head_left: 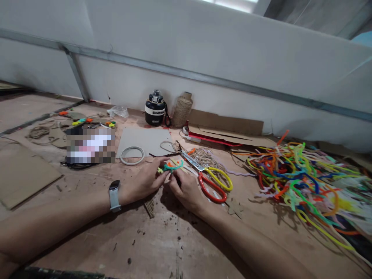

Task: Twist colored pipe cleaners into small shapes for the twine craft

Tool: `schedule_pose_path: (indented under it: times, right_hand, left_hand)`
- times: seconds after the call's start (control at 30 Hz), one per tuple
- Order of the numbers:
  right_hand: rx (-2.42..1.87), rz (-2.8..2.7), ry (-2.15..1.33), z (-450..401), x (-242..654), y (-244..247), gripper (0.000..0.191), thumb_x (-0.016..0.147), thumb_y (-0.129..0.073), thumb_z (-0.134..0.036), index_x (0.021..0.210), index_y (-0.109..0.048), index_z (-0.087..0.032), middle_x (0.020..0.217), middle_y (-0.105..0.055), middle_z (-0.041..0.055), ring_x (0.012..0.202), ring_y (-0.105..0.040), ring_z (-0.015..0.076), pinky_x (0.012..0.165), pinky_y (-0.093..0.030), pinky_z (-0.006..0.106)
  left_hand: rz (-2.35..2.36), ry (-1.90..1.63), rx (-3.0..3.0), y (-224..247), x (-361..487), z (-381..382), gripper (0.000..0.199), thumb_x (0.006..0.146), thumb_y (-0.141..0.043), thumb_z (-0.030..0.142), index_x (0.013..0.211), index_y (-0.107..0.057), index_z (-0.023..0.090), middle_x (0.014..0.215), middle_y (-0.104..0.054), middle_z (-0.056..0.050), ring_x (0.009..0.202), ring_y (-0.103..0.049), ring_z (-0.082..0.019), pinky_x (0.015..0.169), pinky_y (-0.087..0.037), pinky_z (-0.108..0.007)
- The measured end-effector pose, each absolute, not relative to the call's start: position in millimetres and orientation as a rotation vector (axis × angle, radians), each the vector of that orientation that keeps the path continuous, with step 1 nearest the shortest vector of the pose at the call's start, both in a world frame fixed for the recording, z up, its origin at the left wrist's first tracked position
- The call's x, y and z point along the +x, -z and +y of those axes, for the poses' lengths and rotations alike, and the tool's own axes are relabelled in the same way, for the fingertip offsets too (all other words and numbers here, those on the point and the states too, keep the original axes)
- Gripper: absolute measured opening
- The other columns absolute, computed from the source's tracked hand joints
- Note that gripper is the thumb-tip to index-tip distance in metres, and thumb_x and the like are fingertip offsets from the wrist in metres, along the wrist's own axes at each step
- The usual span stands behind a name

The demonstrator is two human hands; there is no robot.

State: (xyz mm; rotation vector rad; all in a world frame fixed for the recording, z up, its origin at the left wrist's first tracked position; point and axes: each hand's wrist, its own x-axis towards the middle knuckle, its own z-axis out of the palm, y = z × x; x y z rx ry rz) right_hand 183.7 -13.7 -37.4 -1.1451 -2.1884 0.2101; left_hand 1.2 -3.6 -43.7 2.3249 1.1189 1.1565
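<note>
While both hands meet at the middle of the worktop (122, 240), a small twisted piece of teal pipe cleaner (171, 167) sits pinched between them, just to the left of the scissors (207, 176). The left hand (145, 183), with a watch (114, 195) on its wrist, is closed on the left end of the piece, fingertips together around it. The right hand (186, 190) is closed on its right end from below and slightly nearer the person, thumb and forefinger narrow. The piece's long axis runs roughly left to right, tilting up a little toward the scissors, so each hand holds one end and neither is clearly nearer. It lies at the fingertips, on the far side of both palms, just above the worktop; I cannot tell whether it touches the surface.

The scissors, with one red and one yellow handle loop, lie just beside the right hand, blades pointing away to the left and back. Beyond the scissors' tips lies a loose coil of jute twine (203, 157). Well to the right of the scissors spreads a heap of coloured pipe cleaners (302, 178). Behind the scissors, against the wall, stand a twine spool (182, 109) and a black jar (155, 109). To their left lie a grey card sheet (145, 140) and a ring (132, 155).
</note>
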Motion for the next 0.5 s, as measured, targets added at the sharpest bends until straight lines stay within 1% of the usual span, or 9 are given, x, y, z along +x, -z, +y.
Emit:
schedule_pose_path:
  times: [0.13,0.27,0.43,0.5]
  right_hand:
    - [-1.085,-2.175,-0.22,-14,183,37,0.013,0.086,-0.044,-0.019,0.074,-0.045,-0.021,0.067,-0.056,0.001,0.059,-0.049,0.0153,0.057,-0.034,0.026]
    - [-1.046,-2.159,-0.262,-17,181,38,0.014,0.086,-0.044,-0.019,0.072,-0.045,-0.021,0.063,-0.053,-0.0008,0.056,-0.046,0.0142,0.055,-0.033,0.026]
    - [-1.112,-2.098,-0.325,-15,184,40,0.012,0.09,-0.046,-0.024,0.081,-0.053,-0.02,0.071,-0.059,0.0007,0.062,-0.053,0.0149,0.058,-0.039,0.025]
    - [-1.133,-2.079,-0.336,-12,186,41,0.013,0.091,-0.046,-0.024,0.083,-0.055,-0.02,0.073,-0.061,0.001,0.063,-0.054,0.015,0.059,-0.041,0.025]
  left_hand:
    - [1.102,-1.157,2.236,48,0,-1,0.033,0.091,-0.054,0.02,0.123,-0.046,0.02,0.115,-0.062,-0.009,0.104,-0.062,-0.02,0.083,-0.054,-0.033]
    - [1.13,-1.085,2.182,46,-2,0,0.03,0.09,-0.052,0.018,0.119,-0.049,0.019,0.112,-0.062,-0.009,0.097,-0.063,-0.02,0.08,-0.055,-0.034]
    - [0.998,-1.067,2.028,39,0,-3,0.042,0.089,-0.057,0.028,0.128,-0.045,0.02,0.119,-0.06,-0.01,0.1,-0.063,-0.02,0.081,-0.056,-0.032]
    - [0.934,-1.043,1.897,37,-1,-2,0.042,0.089,-0.058,0.032,0.127,-0.046,0.02,0.119,-0.06,-0.01,0.097,-0.063,-0.02,0.078,-0.056,-0.03]
